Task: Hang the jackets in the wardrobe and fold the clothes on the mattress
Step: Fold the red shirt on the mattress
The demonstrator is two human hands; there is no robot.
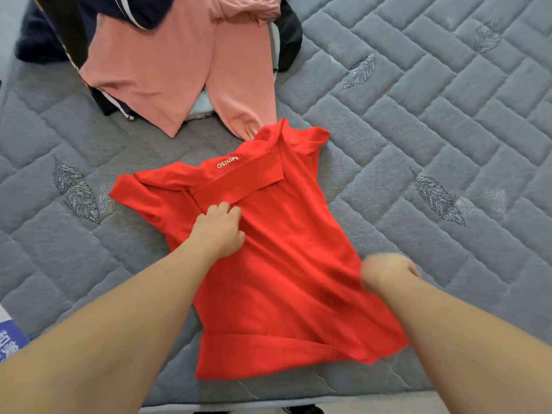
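Both bare forearms come in from the bottom edge, so they're closest to the head camera. Left hand (pixel 219 230) sits on the red T-shirt (pixel 286 264) just under the folded-over collar area, fingers curled into the fabric, so that grip looks closed on the cloth. Right hand (pixel 388 271) is blurry at the shirt's right edge; it looks bunched up against the fabric, but honestly can't tell if that grip has hold of anything. Shirt is spread on the grey quilted mattress (pixel 448 115), neck end pointing away, one sleeve folded across the top with white lettering showing, bottom hem turned up near the mattress edge. Farther back there's a pink garment (pixel 155 64) lying over some dark navy clothes (pixel 44 34), its leg tip touching the shirt's top.
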